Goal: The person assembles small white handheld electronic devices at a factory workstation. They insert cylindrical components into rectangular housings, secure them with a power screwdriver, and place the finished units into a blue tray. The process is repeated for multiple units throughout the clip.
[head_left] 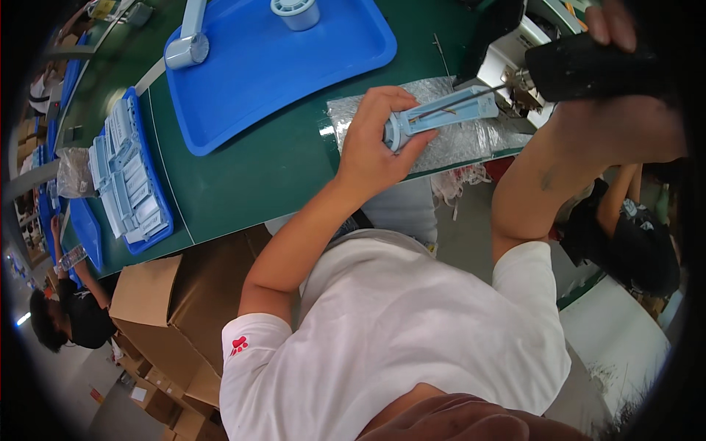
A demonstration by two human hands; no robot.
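Observation:
My left hand (371,143) is closed round the round end of a light-blue plastic housing (471,106), a long trough with its hollow side up, held above the table. A black electric screwdriver (581,70) is gripped in my right hand (616,128), whose fingers curl over the top of the handle. Its long thin bit (471,98) reaches leftward into the trough, with the tip near my left fingers. A thin brass-coloured piece lies in the trough beside the bit. Whether the tip touches a screw cannot be made out.
Bubble wrap (353,110) lies under my left hand. A blue tray (243,95) holds light-blue round-ended parts (298,13). Another blue tray (163,213) carries several light-blue housings (121,165). A white machine (507,55) stands right; cardboard boxes (195,301) sit below left. Other people work at both sides.

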